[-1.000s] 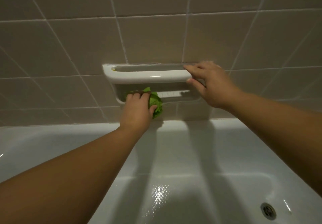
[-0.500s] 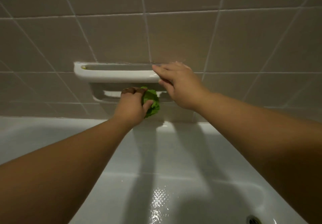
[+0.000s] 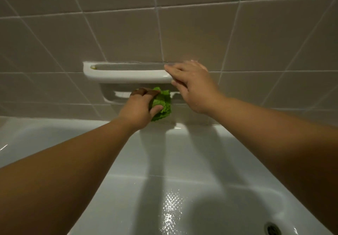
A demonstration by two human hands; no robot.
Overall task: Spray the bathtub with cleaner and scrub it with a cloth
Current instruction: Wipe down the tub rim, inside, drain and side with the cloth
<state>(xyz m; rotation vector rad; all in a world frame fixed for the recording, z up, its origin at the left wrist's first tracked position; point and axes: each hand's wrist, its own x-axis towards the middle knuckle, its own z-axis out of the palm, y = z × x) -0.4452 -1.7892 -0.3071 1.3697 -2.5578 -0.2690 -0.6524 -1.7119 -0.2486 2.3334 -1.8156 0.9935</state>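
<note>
My left hand [image 3: 140,106] grips a bunched green cloth [image 3: 161,105] and pushes it into the recess of a white ceramic soap holder [image 3: 126,76] set in the tiled wall. The cloth hangs partly below the recess, just above the bathtub's far rim. My right hand [image 3: 193,86] rests on the right end of the holder's upper bar, fingers over the top and thumb under it. The white bathtub [image 3: 179,161] fills the lower half of the view, its floor wet and shiny. No spray bottle is in view.
Beige wall tiles [image 3: 201,33] rise behind the tub. The tub's drain [image 3: 272,228] sits at the bottom right. A small yellow mark [image 3: 93,67] shows at the left end of the holder's bar.
My left hand with the cloth has slid right along the recess, closer to my right hand. The right hand has kept its place on the bar while my head shifted.
</note>
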